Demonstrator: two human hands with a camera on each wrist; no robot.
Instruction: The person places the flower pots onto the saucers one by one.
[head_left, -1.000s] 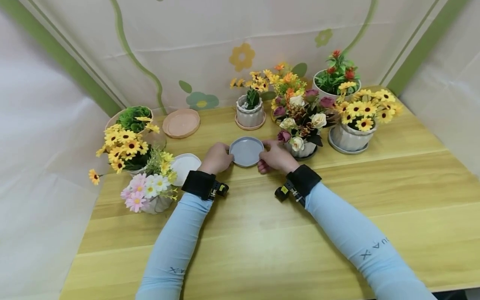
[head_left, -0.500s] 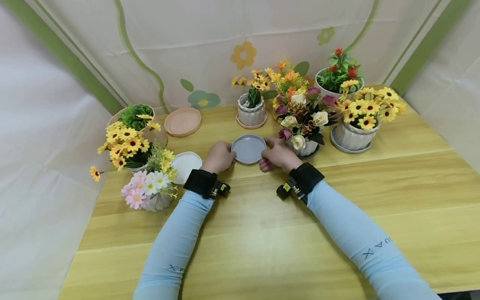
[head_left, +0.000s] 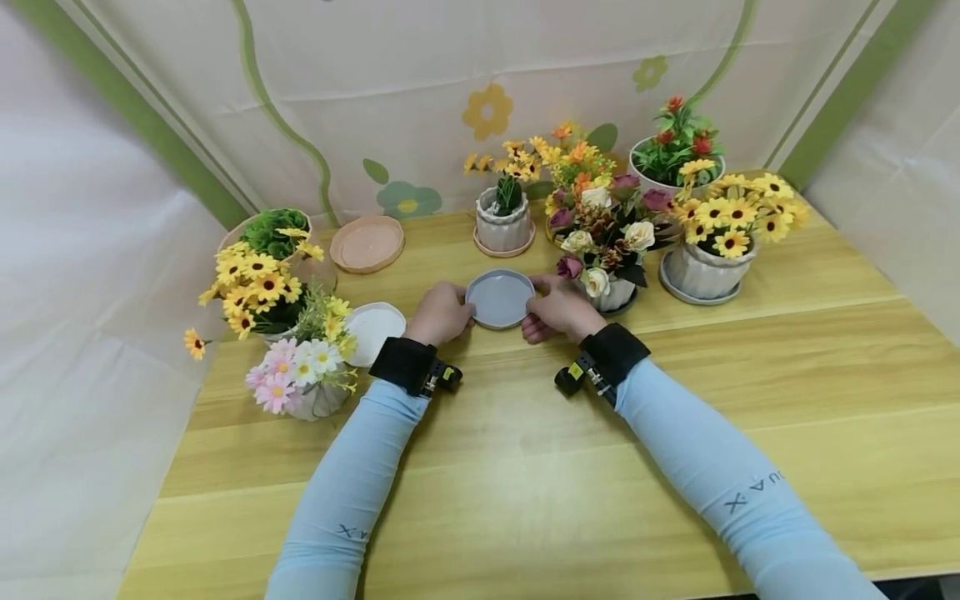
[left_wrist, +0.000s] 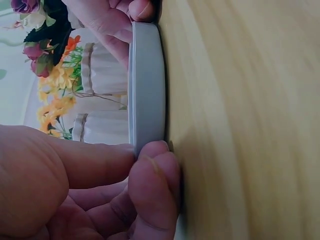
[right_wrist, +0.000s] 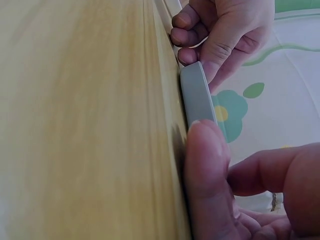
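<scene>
A shallow grey plant saucer (head_left: 500, 298) lies on the wooden table, midway between the two hands. My left hand (head_left: 441, 313) pinches its left rim; in the left wrist view the thumb and fingertips (left_wrist: 154, 190) close on the grey wall (left_wrist: 148, 85). On the opposite side my right hand (head_left: 561, 308) holds the rim between thumb and curled fingers. Seen from the right wrist, a fingertip (right_wrist: 206, 145) presses against the saucer's side (right_wrist: 196, 92). Nothing stands in the saucer. The right hand's far fingers are partly hidden behind the rim.
Left of the hands are a white saucer (head_left: 377, 330), a pot of pink and white daisies (head_left: 315, 400) and yellow flowers (head_left: 258, 287). A pink saucer (head_left: 367, 243) lies behind. Potted roses (head_left: 611, 292) stand close to the right hand, beside potted yellow flowers (head_left: 705, 271). A small pot (head_left: 502, 223) is at the back.
Both hands keep their hold on the grey saucer, which stays in nearly the same place. The whole view has shifted slightly; no other thing has visibly moved.
</scene>
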